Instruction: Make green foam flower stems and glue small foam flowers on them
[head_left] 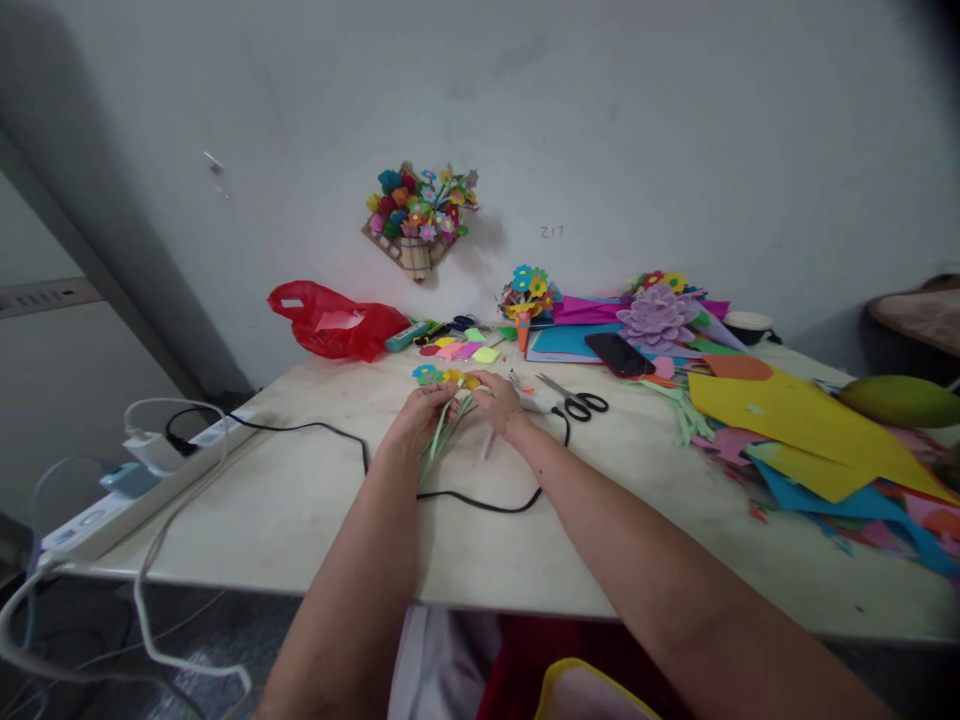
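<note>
Close together over the middle of the table, my left hand (426, 415) and my right hand (496, 400) are both closed on a small bunch of craft flowers. A blue flower head (427, 374) and yellow flower heads (459, 377) show above the fingers. Pale green strip stems (444, 440) hang down between the palms. Which hand bears more of the bunch is hard to see. Just beyond my right hand lies a white glue gun (538, 402), partly hidden, its black cord looping below. Black-handled scissors (577, 398) rest to its right.
Coloured foam sheets (795, 420) and scraps cover the right side, near a dark phone (619, 354). At the back are a red plastic bag (337, 322), cut foam pieces (469, 350) and a flower-filled cone (523, 330). A power strip (150, 490) with cables lines the left edge.
</note>
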